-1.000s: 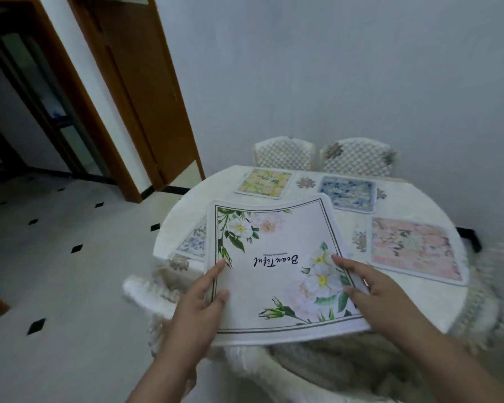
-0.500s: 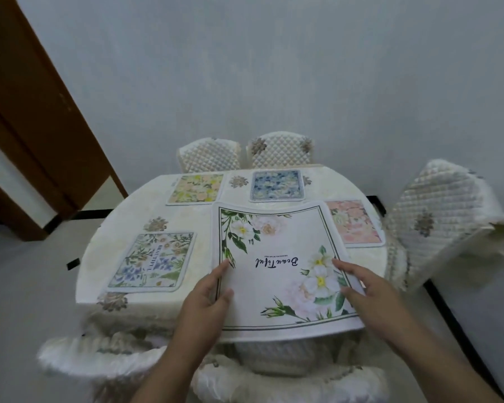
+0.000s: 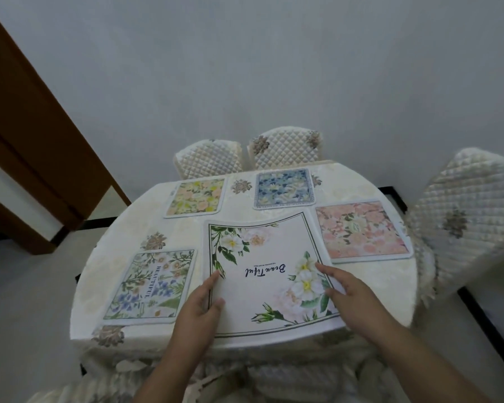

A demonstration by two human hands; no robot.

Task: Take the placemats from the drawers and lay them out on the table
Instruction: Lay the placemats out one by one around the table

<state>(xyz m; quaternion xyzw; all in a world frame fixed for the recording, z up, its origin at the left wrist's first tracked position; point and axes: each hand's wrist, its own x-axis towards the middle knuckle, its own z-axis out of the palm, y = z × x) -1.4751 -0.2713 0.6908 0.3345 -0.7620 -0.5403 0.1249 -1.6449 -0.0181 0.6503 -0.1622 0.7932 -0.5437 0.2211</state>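
**Big white floral placemat held at the near edge of the table, 4 others already down**

Both hands on the large white placemat with green border and white flowers (image 3: 266,274). Left hand (image 3: 200,309) gripping its left edge, fingers reaching along the border on top and thumb pressed onto the face nearby. Right hand (image 3: 351,289) on the right edge, fingers fairly straight and spread over the flower print, thumb pressing the mat too; can't tell whether anything curls under that edge. Forearms coming in from the bottom of the view, angled toward each other.

Mat sits at the near middle of the round table with cream patterned tablecloth (image 3: 370,283), near edge overhanging the rim, far edge curling up slightly, script lettering upside down from here.

Also lying flat on the cloth, all apart from each other:
- blue-and-green floral placemat with "BEAUTIFUL" lettering (image 3: 150,286), just left of the held one
- yellow floral placemat (image 3: 197,197), far left
- blue floral placemat (image 3: 284,187), far middle
- pink floral placemat (image 3: 361,231), right

3 quilted cream chair covers visible: 2 chair backs (image 3: 285,148) behind the table, 1 chair (image 3: 466,228) at the right.
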